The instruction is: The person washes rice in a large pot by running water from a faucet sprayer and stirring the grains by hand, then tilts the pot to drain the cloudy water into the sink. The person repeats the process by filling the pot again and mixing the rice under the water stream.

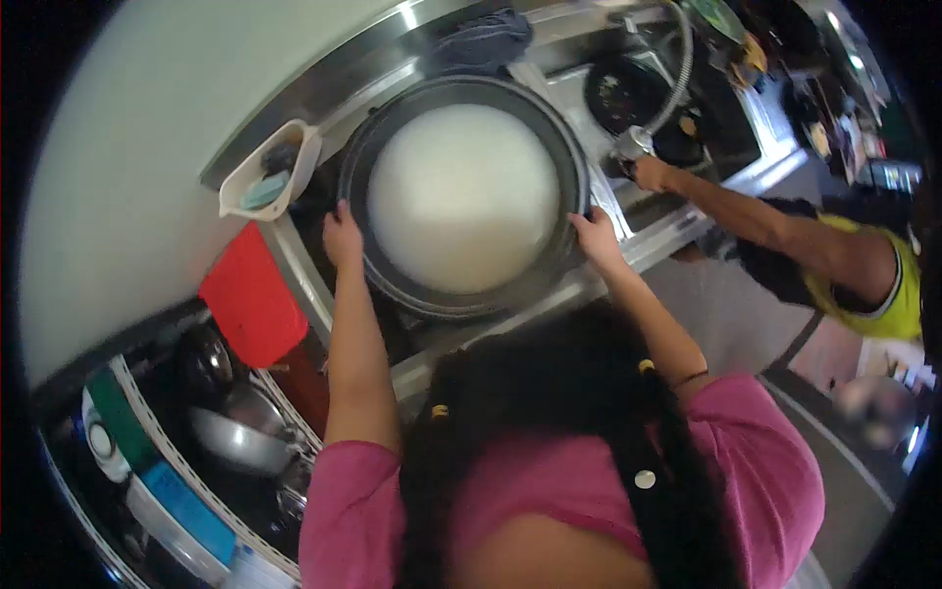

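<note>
A large dark round pot (471, 307) sits over the sink counter in front of me. Cloudy white liquid (466, 196) fills much of it, and the bottom cannot be seen. My left hand (343, 236) is closed on the pot's left edge, thumb on top. On the opposite side my right hand (597, 239) grips the right edge in the same way. The fingers beneath the rim are hidden on both sides.
To the right, another person's hand (648, 174) holds a sprayer head (633, 144) above a sink with dark pans (628, 93). A white basket (275, 172), a red board (253, 299) and a dark cloth (481, 39) lie around the pot. Metal bowls (240, 437) stand on a lower-left rack.
</note>
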Demonstrator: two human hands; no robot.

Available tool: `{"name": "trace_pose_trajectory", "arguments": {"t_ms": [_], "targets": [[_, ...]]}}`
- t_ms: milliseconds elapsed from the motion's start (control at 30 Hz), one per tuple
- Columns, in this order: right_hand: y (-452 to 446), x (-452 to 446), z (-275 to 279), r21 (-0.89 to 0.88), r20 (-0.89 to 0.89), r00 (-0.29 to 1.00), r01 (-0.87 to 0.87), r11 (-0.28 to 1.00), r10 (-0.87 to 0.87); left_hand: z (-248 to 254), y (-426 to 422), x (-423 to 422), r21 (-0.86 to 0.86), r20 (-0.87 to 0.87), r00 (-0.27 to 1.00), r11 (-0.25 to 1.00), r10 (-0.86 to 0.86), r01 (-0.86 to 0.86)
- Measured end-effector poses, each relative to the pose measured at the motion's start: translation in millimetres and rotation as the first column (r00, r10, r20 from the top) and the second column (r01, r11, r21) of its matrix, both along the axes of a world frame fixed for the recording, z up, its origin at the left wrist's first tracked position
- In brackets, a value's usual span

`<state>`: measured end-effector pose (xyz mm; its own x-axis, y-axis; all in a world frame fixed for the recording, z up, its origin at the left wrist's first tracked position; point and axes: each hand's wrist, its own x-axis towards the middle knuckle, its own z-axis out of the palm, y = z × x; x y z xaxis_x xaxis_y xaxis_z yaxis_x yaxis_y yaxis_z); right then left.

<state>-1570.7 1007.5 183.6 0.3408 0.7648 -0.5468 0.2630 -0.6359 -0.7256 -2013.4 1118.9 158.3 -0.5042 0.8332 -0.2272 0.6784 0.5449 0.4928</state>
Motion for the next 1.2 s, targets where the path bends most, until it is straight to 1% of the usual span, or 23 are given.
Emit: {"name": "trace_pose_trajectory", "arguments": {"t_ms": [67,100,167,200,267,333,400,433,533,600,667,733,800,833,867,900,933,967,1000,1033,1100,1133,1200], "targets": [[-5,-4,-1,0.033,-0.035,0.995,0.096,0.995,-0.094,11,0,8,-0.005,0.005,1.000,1.000,0.023,-0.023],[-7,0,-12,0.035,-0.092,0.991,0.097,0.995,-0.094,5,1,5,-0.011,-0.002,0.998,0.998,0.056,-0.056],[-7,1,-23,0.052,-0.164,0.980,0.120,0.991,-0.110,-5,4,0,0.054,-0.056,0.998,0.998,0.034,-0.031],[-6,-3,-15,0.050,-0.162,0.983,0.090,0.995,-0.081,-2,3,2,0.051,-0.055,0.997,0.997,0.063,-0.060],[-6,-9,2,0.019,-0.188,0.976,0.118,0.993,-0.113,2,1,1,0.078,-0.070,0.998,0.997,0.008,-0.002],[-8,-6,-2,-0.029,-0.185,0.979,0.076,0.997,-0.080,-12,5,-7,0.068,-0.087,0.996,0.997,0.036,-0.030],[-12,-17,22,0.126,-0.254,0.965,0.104,0.986,-0.069,-15,7,-13,-0.008,-0.007,1.000,1.000,-0.016,0.016],[-11,-21,36,0.069,-0.235,0.968,0.101,0.992,-0.082,-16,6,-14,-0.012,0.000,1.000,1.000,0.001,-0.001],[-20,-30,53,0.066,-0.259,0.964,0.073,0.995,-0.054,-22,5,-20,0.034,0.057,0.998,0.999,-0.013,0.011],[-23,-44,70,0.086,-0.259,0.964,0.080,0.993,-0.056,-31,6,-25,0.063,0.086,0.996,0.998,-0.022,0.016],[-27,-50,81,0.143,-0.306,0.951,0.084,0.986,-0.036,-38,4,-27,0.091,0.109,0.994,0.996,-0.022,0.012],[-28,-53,89,0.146,-0.291,0.956,0.064,0.987,-0.019,-43,3,-29,0.126,0.128,0.991,0.992,-0.027,0.011],[-31,-52,90,0.151,-0.279,0.960,0.045,0.988,-0.001,-49,3,-35,0.124,0.254,0.966,0.992,-0.051,0.019],[-33,-49,84,0.166,-0.253,0.967,0.034,0.986,0.010,-52,3,-37,0.127,0.256,0.966,0.992,-0.045,0.013],[-33,-47,81,0.182,-0.228,0.973,0.023,0.983,0.020,-61,1,-40,0.159,0.216,0.975,0.987,-0.054,0.020],[-33,-48,83,0.186,-0.227,0.973,0.017,0.982,0.026,-75,-2,-43,0.191,0.174,0.983,0.981,-0.062,0.028],[-33,-49,86,0.188,-0.217,0.976,0.009,0.982,0.032,-89,-10,-45,0.194,0.175,0.983,0.981,-0.057,0.023],[-33,-51,88,0.186,-0.205,0.978,0.001,0.983,0.038,-114,-23,-49,0.217,0.282,0.959,0.974,-0.005,-0.059],[-34,-53,92,0.185,-0.203,0.978,-0.006,0.983,0.044,-115,-31,-49,0.230,0.388,0.921,0.963,0.043,-0.142],[-35,-56,96,0.201,-0.190,0.980,-0.011,0.979,0.050,-117,-42,-45,0.229,0.389,0.920,0.962,0.048,-0.148],[-36,-61,104,0.219,-0.177,0.983,-0.018,0.976,0.057,-86,-75,-24,0.096,0.479,0.847,0.945,0.230,-0.311],[-36,-62,108,0.189,-0.156,0.986,-0.034,0.981,0.064,-87,-83,-21,0.096,0.481,0.845,0.945,0.232,-0.314],[-35,-65,115,0.158,-0.130,0.988,-0.057,0.986,0.078,-90,-97,-13,0.206,0.510,0.836,0.914,0.203,-0.348]]}}
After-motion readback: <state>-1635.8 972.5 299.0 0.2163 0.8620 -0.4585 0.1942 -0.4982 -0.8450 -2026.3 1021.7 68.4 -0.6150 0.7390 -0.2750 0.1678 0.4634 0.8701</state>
